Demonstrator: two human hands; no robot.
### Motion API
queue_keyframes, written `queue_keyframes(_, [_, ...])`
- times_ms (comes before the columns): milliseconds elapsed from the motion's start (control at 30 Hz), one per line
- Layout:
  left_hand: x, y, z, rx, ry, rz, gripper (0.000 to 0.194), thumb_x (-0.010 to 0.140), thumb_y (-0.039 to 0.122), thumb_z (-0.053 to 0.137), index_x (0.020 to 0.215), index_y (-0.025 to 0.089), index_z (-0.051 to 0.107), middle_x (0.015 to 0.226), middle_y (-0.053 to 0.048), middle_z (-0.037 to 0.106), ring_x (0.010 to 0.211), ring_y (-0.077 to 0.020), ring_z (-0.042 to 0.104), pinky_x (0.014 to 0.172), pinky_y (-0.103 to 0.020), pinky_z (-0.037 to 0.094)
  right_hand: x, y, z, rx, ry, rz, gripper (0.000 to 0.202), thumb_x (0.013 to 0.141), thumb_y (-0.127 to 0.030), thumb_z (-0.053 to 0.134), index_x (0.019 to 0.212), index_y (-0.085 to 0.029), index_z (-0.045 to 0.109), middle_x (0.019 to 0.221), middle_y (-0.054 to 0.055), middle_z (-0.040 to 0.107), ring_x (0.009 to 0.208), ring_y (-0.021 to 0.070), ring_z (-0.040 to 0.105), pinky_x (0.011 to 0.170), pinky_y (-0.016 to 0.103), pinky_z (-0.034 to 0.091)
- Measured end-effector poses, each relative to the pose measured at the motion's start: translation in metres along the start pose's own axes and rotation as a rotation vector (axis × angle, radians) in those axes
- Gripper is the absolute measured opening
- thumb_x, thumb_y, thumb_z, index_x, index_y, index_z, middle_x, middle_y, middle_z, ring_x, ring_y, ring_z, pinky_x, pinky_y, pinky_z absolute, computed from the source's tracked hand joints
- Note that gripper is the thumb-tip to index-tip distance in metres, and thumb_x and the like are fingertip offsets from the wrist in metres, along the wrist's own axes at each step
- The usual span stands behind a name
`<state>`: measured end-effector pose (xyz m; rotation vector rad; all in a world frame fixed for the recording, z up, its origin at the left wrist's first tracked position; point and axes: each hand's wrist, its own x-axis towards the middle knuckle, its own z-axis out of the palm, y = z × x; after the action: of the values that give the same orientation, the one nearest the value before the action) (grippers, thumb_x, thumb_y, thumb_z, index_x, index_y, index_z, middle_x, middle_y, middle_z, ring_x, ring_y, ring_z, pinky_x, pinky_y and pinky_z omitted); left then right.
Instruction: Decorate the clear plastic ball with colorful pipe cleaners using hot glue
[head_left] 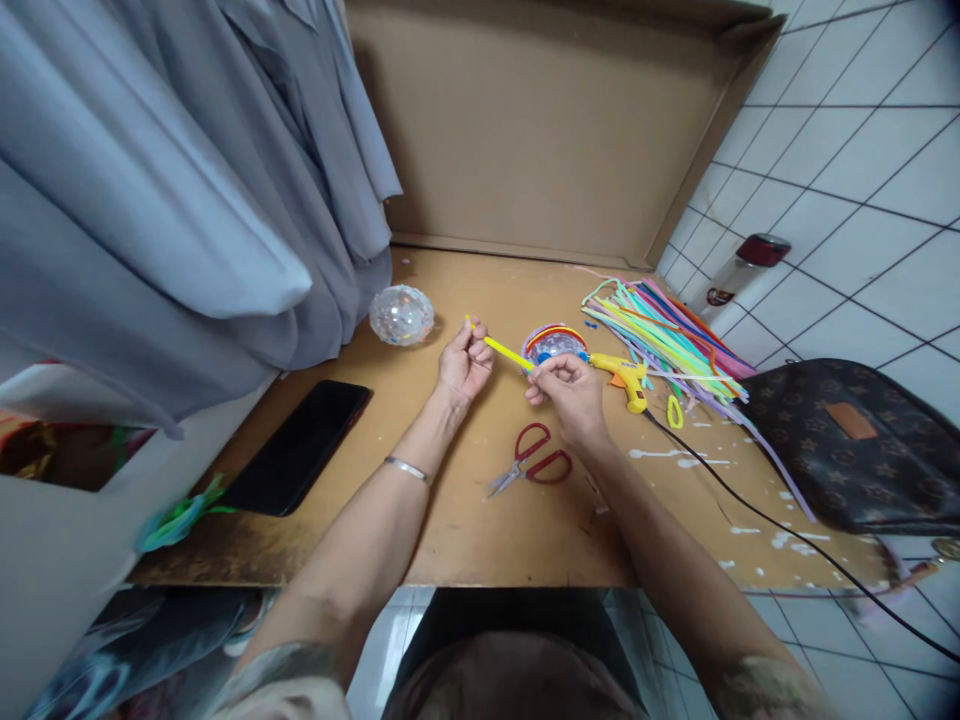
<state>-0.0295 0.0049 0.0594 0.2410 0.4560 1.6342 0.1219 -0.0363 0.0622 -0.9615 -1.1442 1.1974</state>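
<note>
A yellow pipe cleaner (pixel 506 351) is stretched between my two hands above the table. My left hand (pixel 465 362) is closed round its far left end, and a short tip pokes out past the fingers. My right hand (pixel 566 392) pinches the other end. Just behind the right hand sits a clear bowl-shaped piece (pixel 551 345) with coloured strips along its rim, partly hidden by that hand. A yellow glue gun (pixel 626 378) lies beside it, nozzle toward the bowl. Red-handled scissors (pixel 531 462) lie partly open on the table below my hands.
A second clear bowl (pixel 402 315) stands at the back left, near grey curtain cloth (pixel 300 180). A black phone (pixel 300 447) lies at left. On the right are bundled pipe cleaners (pixel 667 335), a brown bag (pixel 862 440), a bottle (pixel 742 270) and the glue gun's cord (pixel 735 490).
</note>
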Motion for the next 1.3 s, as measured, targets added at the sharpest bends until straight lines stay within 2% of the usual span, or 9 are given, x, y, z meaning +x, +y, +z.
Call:
queue_keyframes(367, [-0.003,0.004,0.003,-0.144,0.068,0.01,0.038,0.108,0.016,0.031,0.074,0.015,0.051,0.054,0.008,0.039,0.037,-0.0006,0.027,0.038,-0.011,0.024,-0.003,0.002,-0.003,-0.199,-0.029,-0.196,0.017,0.077,-0.032,0.065,0.083,-0.022,0.054,0.066,-0.005,0.065,0.057,0.01,0.063,0.058,0.023,0.052])
queue_keyframes(467, [-0.002,0.007,0.001,-0.199,0.05,0.03,0.039,0.108,0.016,0.029,0.074,0.016,0.049,0.055,0.007,0.037,0.038,-0.0019,0.028,0.039,-0.012,0.027,-0.003,0.006,-0.003,-0.191,-0.007,-0.226,0.019,0.081,-0.036,0.065,0.09,-0.022,0.056,0.071,-0.004,0.066,0.06,0.0105,0.063,0.061,0.025,0.053])
queue_keyframes(567, [-0.004,0.005,0.002,-0.221,-0.004,0.05,0.041,0.107,0.015,0.027,0.074,0.016,0.049,0.058,0.006,0.039,0.041,-0.0025,0.031,0.043,-0.011,0.031,-0.006,0.012,-0.001,-0.236,-0.069,-0.237,0.029,0.087,-0.043,0.063,0.105,-0.021,0.06,0.08,-0.001,0.068,0.067,0.0118,0.064,0.066,0.027,0.054])
queue_keyframes(700, [-0.015,-0.008,0.011,-0.148,-0.099,-0.073,0.041,0.107,0.012,0.028,0.076,0.015,0.055,0.064,0.003,0.046,0.046,-0.0023,0.037,0.046,-0.01,0.036,-0.011,0.017,0.003,-0.393,-0.137,-0.354,0.036,0.093,-0.05,0.056,0.115,-0.022,0.062,0.105,0.007,0.07,0.091,0.0178,0.066,0.087,0.036,0.055])
queue_keyframes(833, [-0.026,-0.023,0.02,-0.024,-0.159,-0.244,0.041,0.106,0.014,0.033,0.074,0.012,0.058,0.068,0.0,0.055,0.048,-0.002,0.043,0.047,-0.011,0.039,-0.01,0.013,0.002,-0.394,-0.019,-0.503,0.033,0.099,-0.049,0.046,0.107,-0.022,0.065,0.109,0.008,0.069,0.11,0.0215,0.062,0.104,0.043,0.048])
queue_keyframes(1000, [-0.023,-0.029,0.017,0.103,-0.193,-0.208,0.028,0.1,0.013,0.052,0.074,0.012,0.061,0.076,-0.002,0.064,0.053,-0.0018,0.051,0.051,-0.011,0.044,-0.004,0.006,-0.001,-0.287,0.097,-0.485,0.03,0.098,-0.047,0.046,0.094,-0.022,0.062,0.094,0.006,0.068,0.089,0.0181,0.064,0.084,0.035,0.053])
queue_keyframes(1100, [-0.017,-0.03,0.009,0.165,-0.238,-0.16,0.024,0.097,0.017,0.06,0.074,0.012,0.062,0.063,0.002,0.056,0.049,-0.0019,0.048,0.048,-0.011,0.039,-0.003,0.004,-0.002,-0.259,0.131,-0.477,0.035,0.1,-0.05,0.041,0.088,-0.022,0.059,0.085,0.003,0.066,0.075,0.0155,0.061,0.071,0.031,0.052])
queue_keyframes(1200, [-0.014,-0.03,0.004,0.273,-0.29,-0.129,0.021,0.091,0.025,0.072,0.076,0.012,0.065,0.051,0.007,0.045,0.044,-0.0014,0.04,0.044,-0.011,0.032,-0.001,0.002,-0.006,-0.347,0.117,-0.479,0.041,0.101,-0.052,0.037,0.083,-0.022,0.058,0.073,0.001,0.06,0.066,0.0151,0.058,0.067,0.031,0.049])
queue_keyframes(1300, [-0.015,-0.031,0.002,0.364,-0.336,-0.101,0.027,0.08,0.033,0.083,0.078,0.012,0.067,0.053,0.007,0.05,0.044,-0.0015,0.043,0.043,-0.012,0.032,0.002,0.002,-0.013,-0.495,0.126,-0.501,0.041,0.102,-0.052,0.035,0.087,-0.022,0.059,0.072,0.001,0.059,0.066,0.0162,0.057,0.069,0.033,0.049])
